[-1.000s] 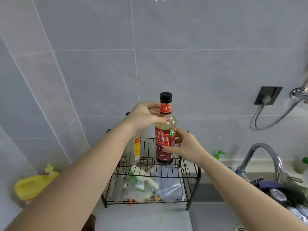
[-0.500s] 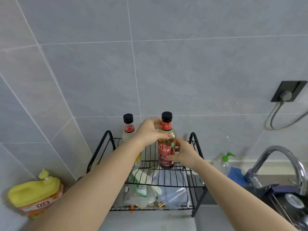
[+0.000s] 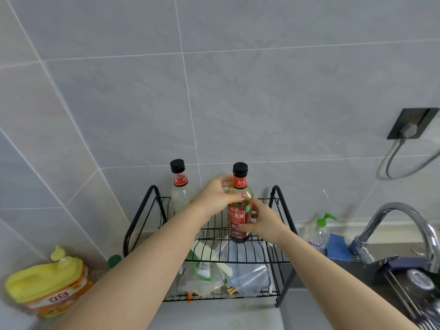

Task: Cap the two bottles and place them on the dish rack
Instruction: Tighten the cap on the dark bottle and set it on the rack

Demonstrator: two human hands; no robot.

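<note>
A black wire dish rack (image 3: 278, 201) stands against the tiled wall. On its upper tier stands a soy sauce bottle (image 3: 239, 217) with a red label and a black cap. My left hand (image 3: 217, 195) wraps its shoulder just under the neck. My right hand (image 3: 264, 221) grips its lower body from the right. A second, clear bottle (image 3: 179, 191) with a black cap and red neck band stands upright on the same tier to the left, partly hidden behind my left forearm.
Plastic bags and a clear lidded box (image 3: 247, 273) lie on the rack's lower tier. A yellow detergent jug (image 3: 47, 285) sits at the left. At the right are a green-pump bottle (image 3: 320, 228), a blue cloth (image 3: 338, 248), a chrome faucet (image 3: 402, 225) and a sink.
The soy sauce bottle came down onto the rack's upper tier with both hands still around it. The view tilted, so the second bottle now shows at the left.
</note>
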